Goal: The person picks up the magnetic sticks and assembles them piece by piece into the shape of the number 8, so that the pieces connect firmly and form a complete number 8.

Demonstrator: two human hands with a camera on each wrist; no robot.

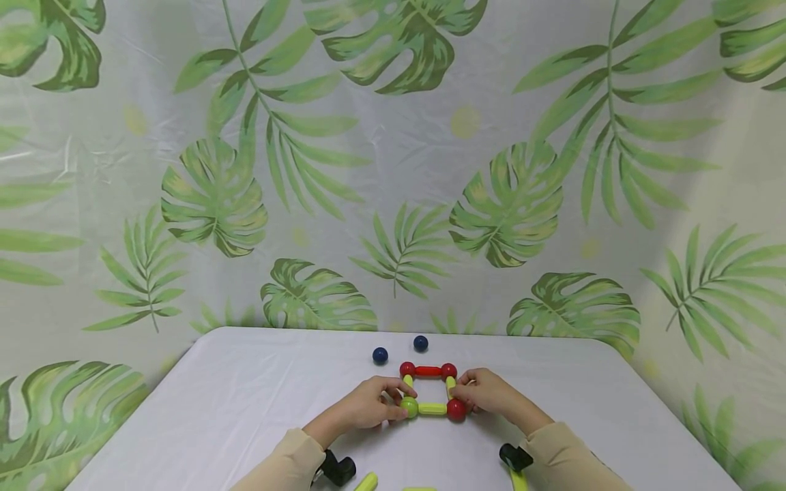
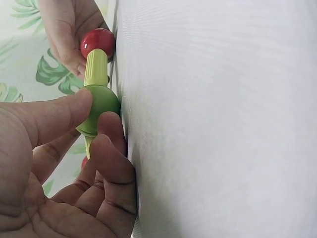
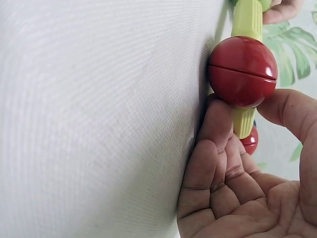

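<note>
A square frame of balls and short rods lies on the white table. My left hand [image 1: 374,402] pinches the green ball [image 2: 103,104] at its near left corner. At the near right corner is a red ball [image 3: 242,72], seamed across its middle. My right hand [image 1: 488,394] pinches the yellow-green side rod [image 3: 243,121] just behind that ball, thumb tip right at the ball's edge. A yellow-green rod [image 1: 432,409] joins the two near corners. On the far side, a red rod [image 1: 428,372] lies between two red balls, the left one [image 1: 407,369] and the right one [image 1: 449,370].
Two dark blue balls, a left one [image 1: 380,355] and a right one [image 1: 420,343], sit beyond the frame on the white table [image 1: 264,382]. More yellow-green pieces [image 1: 367,482] show at the bottom edge. A leaf-patterned curtain [image 1: 405,170] hangs behind the table.
</note>
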